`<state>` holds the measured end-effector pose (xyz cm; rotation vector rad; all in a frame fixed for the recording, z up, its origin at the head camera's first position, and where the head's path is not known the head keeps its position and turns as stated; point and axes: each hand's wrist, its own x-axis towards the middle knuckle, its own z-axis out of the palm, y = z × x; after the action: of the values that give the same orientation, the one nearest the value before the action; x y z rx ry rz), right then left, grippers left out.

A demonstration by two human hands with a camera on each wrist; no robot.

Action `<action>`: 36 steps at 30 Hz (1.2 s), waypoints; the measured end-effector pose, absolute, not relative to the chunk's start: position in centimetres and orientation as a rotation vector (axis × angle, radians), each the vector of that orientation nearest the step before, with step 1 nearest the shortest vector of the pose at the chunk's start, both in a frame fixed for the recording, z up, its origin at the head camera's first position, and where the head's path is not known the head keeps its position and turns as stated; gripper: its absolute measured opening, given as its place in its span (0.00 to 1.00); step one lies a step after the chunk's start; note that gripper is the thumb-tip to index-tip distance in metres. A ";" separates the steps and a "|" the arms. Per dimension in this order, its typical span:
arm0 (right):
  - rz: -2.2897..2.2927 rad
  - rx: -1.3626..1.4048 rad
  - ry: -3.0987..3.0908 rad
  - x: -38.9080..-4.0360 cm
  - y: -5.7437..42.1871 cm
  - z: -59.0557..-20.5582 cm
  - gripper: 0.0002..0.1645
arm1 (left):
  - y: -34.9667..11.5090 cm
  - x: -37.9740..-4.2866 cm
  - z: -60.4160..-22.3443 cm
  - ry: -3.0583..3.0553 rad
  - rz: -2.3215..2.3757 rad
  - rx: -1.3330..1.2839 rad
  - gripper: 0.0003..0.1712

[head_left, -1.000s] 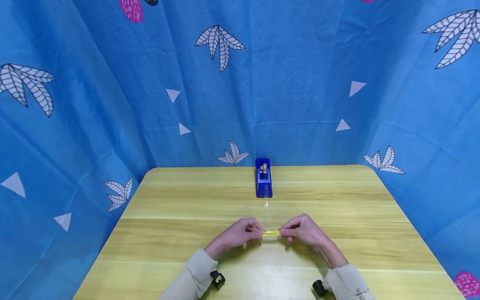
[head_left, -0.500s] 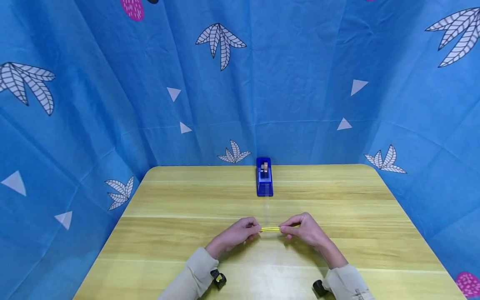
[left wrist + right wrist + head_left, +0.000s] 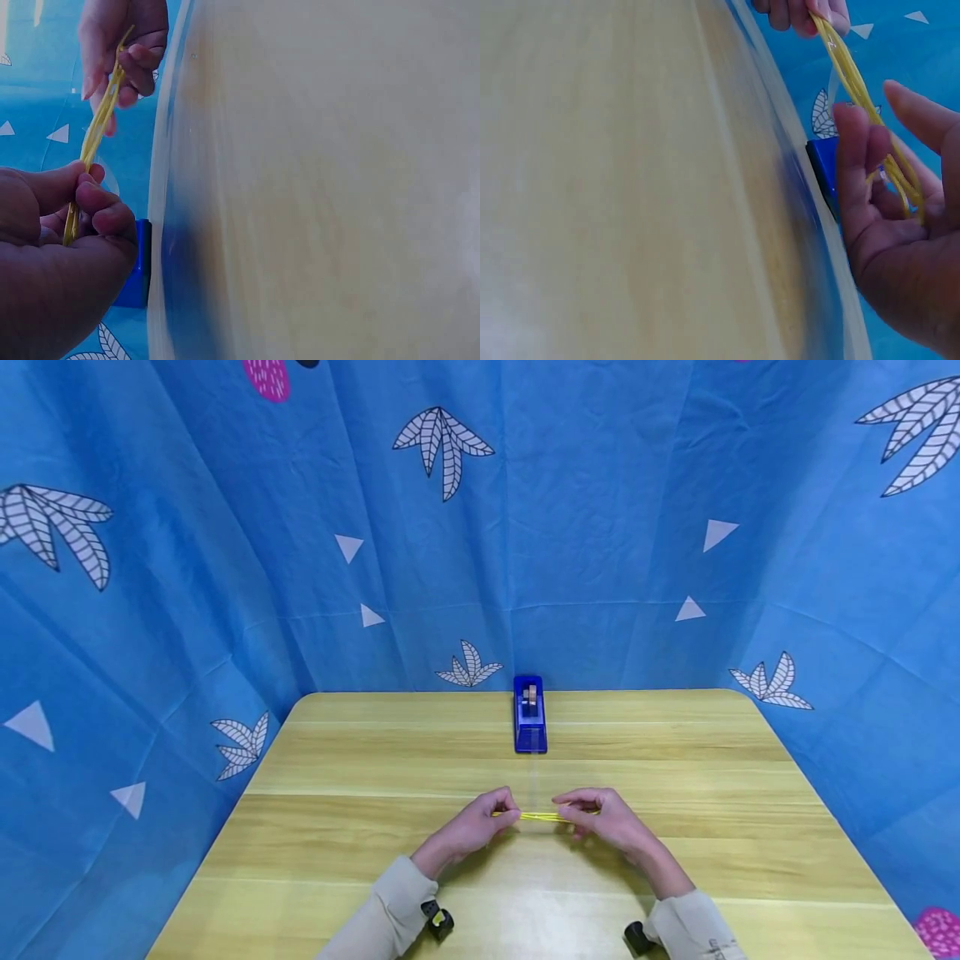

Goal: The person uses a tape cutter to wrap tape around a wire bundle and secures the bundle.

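Observation:
A slender bundle of thin yellow strands point(image 3: 538, 816) stretches between the two hands, just above the table. My left hand point(image 3: 480, 820) pinches its left part between thumb and fingers, and a short end pokes out below the grip in the left wrist view. Around its other end, my right hand point(image 3: 606, 817) curls loosely; thumb and a finger meet at the strands while one finger point(image 3: 922, 116) is lifted away. A clear strip of tape point(image 3: 535, 768) runs from the blue tape dispenser point(image 3: 530, 718) toward the bundle. Whether it sticks to the strands cannot be seen.
The wooden table point(image 3: 337, 827) carries the dispenser at its far edge. Behind and to both sides hangs a blue patterned curtain point(image 3: 600, 527). A small black device point(image 3: 437, 920) is strapped at the left cuff, another black device point(image 3: 637, 937) at the right.
Both hands have shifted slightly away from the wearer with the strands. The right hand's grip has loosened, with one finger lifting from the bundle. More of the strands now shows near the left fingers.

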<state>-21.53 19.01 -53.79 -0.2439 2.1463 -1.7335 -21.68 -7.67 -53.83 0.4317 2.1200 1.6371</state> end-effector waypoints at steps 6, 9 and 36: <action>-1.741 -0.141 2.077 -21.8 19.0 -53.8 0.29 | -7.6 -21.7 -53.7 2.192 1.608 0.483 0.08; -1.754 -0.134 2.015 -22.1 19.3 -53.9 0.26 | -7.6 -21.7 -53.6 2.197 1.609 0.495 0.08; -1.850 -0.170 1.952 -22.2 19.4 -54.6 0.21 | -7.7 -21.9 -53.8 2.139 1.619 0.386 0.16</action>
<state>-22.25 19.37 -54.62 -0.1697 1.9524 -1.8501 -21.91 -7.68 -53.84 0.3864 2.1393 1.6195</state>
